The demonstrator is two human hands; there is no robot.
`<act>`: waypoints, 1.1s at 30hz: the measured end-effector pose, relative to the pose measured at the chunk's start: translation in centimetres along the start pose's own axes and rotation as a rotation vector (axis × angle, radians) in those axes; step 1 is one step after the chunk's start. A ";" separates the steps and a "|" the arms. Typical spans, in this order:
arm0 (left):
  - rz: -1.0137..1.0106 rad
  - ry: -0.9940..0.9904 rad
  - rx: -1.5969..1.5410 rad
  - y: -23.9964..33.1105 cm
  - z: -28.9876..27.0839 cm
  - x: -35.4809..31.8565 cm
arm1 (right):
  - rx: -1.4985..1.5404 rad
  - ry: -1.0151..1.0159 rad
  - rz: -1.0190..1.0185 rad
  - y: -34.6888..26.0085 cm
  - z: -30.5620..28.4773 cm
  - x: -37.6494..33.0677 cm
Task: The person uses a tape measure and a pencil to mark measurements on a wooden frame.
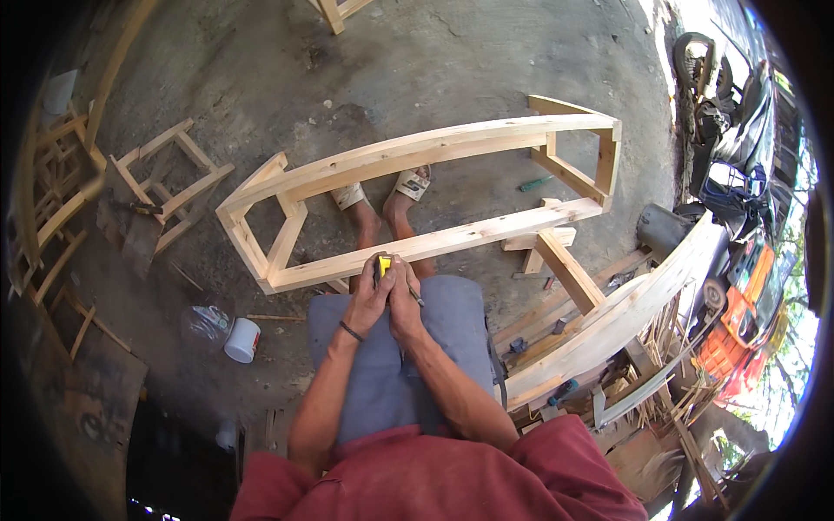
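My two hands are brought together above my lap, beside the near rail of a long pale wooden frame (486, 227). My left hand (368, 302) is closed round a yellow and black tape measure (384, 266). Pressed against it, my right hand (404, 304) has curled fingers, and a thin dark pencil-like stick (416, 297) pokes out of its right side. The wooden frame lies in front of me with angled ends and my sandalled feet show inside its opening. Whether the tape blade is drawn out is too small to tell.
A green-handled screwdriver (535, 184) lies on the concrete floor inside the frame. Left are a small wooden frame (178, 178) and a white bucket (242, 339). At right a long wide board (608, 334) stands among scrap wood, with a grey bucket (660, 227) beyond.
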State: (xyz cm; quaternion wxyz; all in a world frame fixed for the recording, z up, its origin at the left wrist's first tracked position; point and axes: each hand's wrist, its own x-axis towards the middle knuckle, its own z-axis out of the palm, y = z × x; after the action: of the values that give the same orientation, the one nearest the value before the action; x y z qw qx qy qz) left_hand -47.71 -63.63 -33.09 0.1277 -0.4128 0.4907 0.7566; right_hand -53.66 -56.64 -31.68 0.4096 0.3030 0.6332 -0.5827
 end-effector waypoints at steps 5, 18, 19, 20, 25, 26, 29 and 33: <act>-0.053 -0.025 -0.184 1.3 1.8 0.5 | -0.329 -0.083 -0.232 -1.0 -3.1 0.9; -0.179 -0.379 0.544 1.0 -6.2 0.8 | -0.442 -0.569 0.059 -0.8 -4.9 1.3; -0.223 -0.421 0.524 0.5 -6.7 1.3 | -0.451 -0.568 0.070 0.3 -5.1 1.7; -0.267 -0.464 0.504 -0.1 -6.9 1.7 | -0.459 -0.565 0.080 1.1 -5.4 2.2; -0.400 -0.590 0.739 4.2 -8.3 5.2 | -0.424 -0.429 0.158 -4.9 -9.0 6.1; -0.373 -0.579 0.737 3.3 -10.3 6.0 | -0.395 -0.336 0.132 -6.8 -11.6 8.1; -0.139 -0.375 0.959 1.8 -16.5 7.5 | -0.271 0.223 0.007 -15.8 -18.6 13.4; -0.252 -0.212 0.925 4.8 -19.1 8.6 | -0.368 0.475 -0.493 -26.3 -29.2 22.1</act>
State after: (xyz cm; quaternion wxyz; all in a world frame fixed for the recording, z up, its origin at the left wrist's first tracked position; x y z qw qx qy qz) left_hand -46.43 -84.04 -39.86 0.4376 -0.2900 0.7059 0.4756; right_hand -91.79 -33.51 -38.50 0.1470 0.1897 0.8582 -0.4538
